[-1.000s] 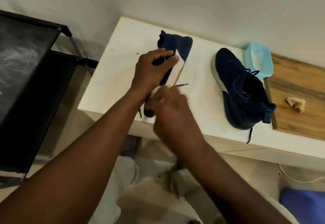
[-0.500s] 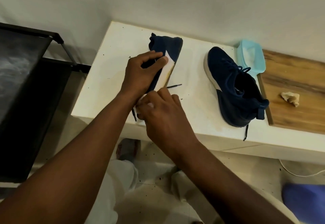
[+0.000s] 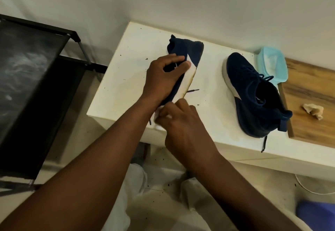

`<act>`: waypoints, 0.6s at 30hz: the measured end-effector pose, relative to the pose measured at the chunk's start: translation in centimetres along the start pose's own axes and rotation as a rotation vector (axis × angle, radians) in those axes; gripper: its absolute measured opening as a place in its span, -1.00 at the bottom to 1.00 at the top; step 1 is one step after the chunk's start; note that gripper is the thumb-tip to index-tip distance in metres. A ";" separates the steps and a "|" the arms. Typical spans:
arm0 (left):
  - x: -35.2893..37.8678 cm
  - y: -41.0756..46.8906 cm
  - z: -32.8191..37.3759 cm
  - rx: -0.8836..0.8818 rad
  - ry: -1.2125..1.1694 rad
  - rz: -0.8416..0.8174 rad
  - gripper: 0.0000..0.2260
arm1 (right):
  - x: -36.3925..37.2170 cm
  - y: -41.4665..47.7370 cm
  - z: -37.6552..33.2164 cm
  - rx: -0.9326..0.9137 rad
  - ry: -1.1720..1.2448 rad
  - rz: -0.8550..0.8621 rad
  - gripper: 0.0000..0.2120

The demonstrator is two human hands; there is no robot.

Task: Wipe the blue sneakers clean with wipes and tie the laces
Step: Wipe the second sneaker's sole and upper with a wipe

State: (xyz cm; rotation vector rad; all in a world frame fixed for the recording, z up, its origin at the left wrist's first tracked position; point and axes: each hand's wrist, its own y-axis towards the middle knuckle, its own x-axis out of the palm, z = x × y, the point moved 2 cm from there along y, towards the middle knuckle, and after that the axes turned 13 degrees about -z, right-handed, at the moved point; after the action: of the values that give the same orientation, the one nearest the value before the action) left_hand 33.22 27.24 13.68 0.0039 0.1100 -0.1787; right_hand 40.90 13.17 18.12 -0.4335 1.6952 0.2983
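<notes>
Sideways on the white table [image 3: 123, 78], the near sneaker [image 3: 188, 53] lay with its pale sole edge turned right. The left hand [image 3: 159, 78] gripped its middle, fingers [image 3: 186, 65] curled across the upper and reaching the sole edge. At the toe end, the right hand [image 3: 183, 127] pinched a white wipe [image 3: 158, 117] in bunched fingers against the shoe. The second sneaker [image 3: 257, 96] stood well apart to the right, untouched, beside a light blue wipes pack [image 3: 272, 66]. A second before, the dark toe tip had shown beside the right knuckles; now the wipe and hand covered it, and the left grip was unchanged.
</notes>
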 end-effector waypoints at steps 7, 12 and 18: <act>0.9 -0.2 0.3 0.024 0.011 0.010 -0.70 | -3.3 1.3 5.9 0.137 0.146 0.231 -0.64; 1.4 -0.3 0.5 0.030 0.051 0.037 -0.72 | -0.6 -0.8 2.0 -0.031 0.105 0.110 -0.59; 1.9 -0.4 0.3 0.045 0.069 0.033 -0.68 | -2.7 1.5 6.8 0.118 0.120 0.240 -0.65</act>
State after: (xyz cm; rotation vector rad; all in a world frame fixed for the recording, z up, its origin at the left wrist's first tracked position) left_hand 35.07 26.55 13.75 0.0569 0.1743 -0.1477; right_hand 46.60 17.79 19.54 -0.1628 1.8749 0.3504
